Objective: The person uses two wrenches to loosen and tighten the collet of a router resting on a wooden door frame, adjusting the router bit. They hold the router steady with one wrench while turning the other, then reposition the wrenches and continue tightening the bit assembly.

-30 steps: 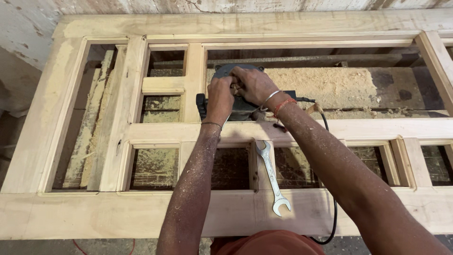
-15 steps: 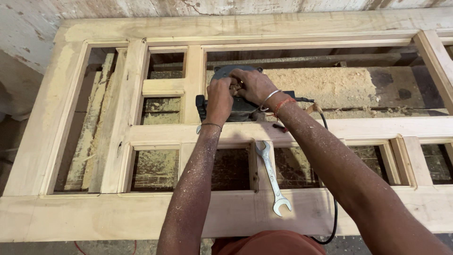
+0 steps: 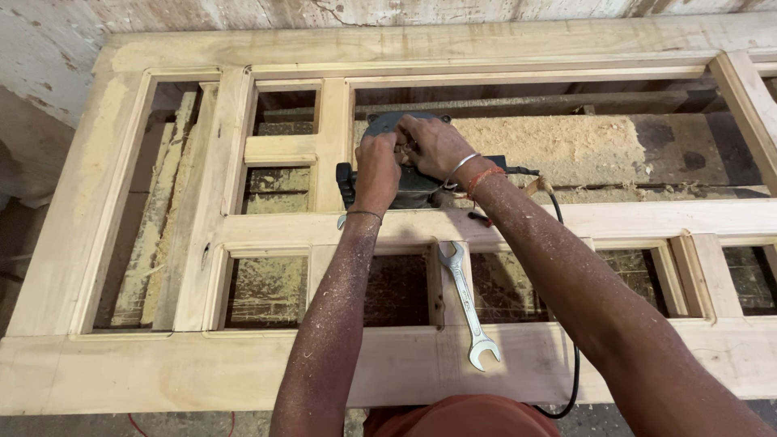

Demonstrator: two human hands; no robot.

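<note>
A large pale wooden door frame (image 3: 129,364) lies flat, with several open panels. A dark grey electric power tool (image 3: 409,188) rests on its middle rail. Both of my hands sit on top of the tool: my left hand (image 3: 378,162) grips its near left part, and my right hand (image 3: 433,144) works with the fingers at its top, beside the left. What the fingers pinch is hidden. A silver bangle and orange thread circle my right wrist. A double-ended steel spanner (image 3: 467,306) lies on the short upright below the tool.
The tool's black cord (image 3: 558,222) runs right of my right arm and down over the frame's near rail. Sawdust (image 3: 558,146) covers the board under the upper right opening. Plank offcuts (image 3: 162,210) lie beneath the left opening. A rough wall (image 3: 48,48) stands behind.
My hands have stayed on the tool, with the fingers shifting slightly at its top. The tool, spanner and frame have not moved.
</note>
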